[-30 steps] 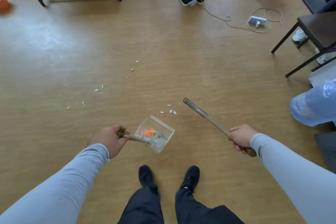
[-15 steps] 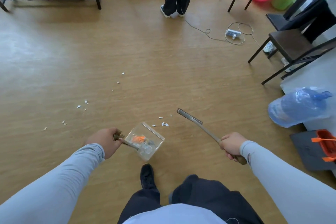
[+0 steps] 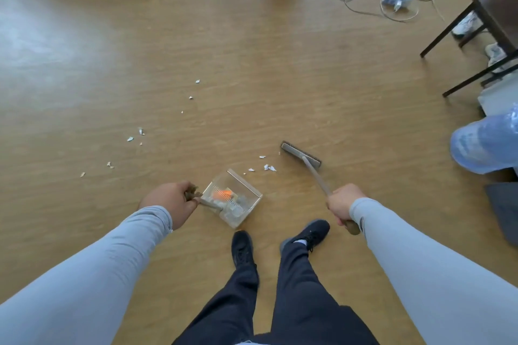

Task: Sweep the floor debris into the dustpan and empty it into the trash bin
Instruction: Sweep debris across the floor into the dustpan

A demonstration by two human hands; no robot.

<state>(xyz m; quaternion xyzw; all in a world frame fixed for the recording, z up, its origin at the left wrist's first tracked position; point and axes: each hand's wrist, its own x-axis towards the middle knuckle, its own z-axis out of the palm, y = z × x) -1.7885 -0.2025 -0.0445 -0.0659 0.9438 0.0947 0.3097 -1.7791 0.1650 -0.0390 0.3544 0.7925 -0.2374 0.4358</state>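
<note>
Since half a second ago, broom head [image 3: 300, 154] is being turned broadside beside nearby scraps [image 3: 269, 167], its handle gripped by right hand [image 3: 342, 202], while clear dustpan [image 3: 232, 197], handle clasped by left hand [image 3: 171, 200], is being held mouth-forward to catch them.

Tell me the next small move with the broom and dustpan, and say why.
Probably a short stroke: the right hand draws the broom head leftward, toward the dustpan that the left hand holds low. A few white scraps lie on the floor between the broom head and the pan's open mouth, nearer than the other scattered bits.
</note>
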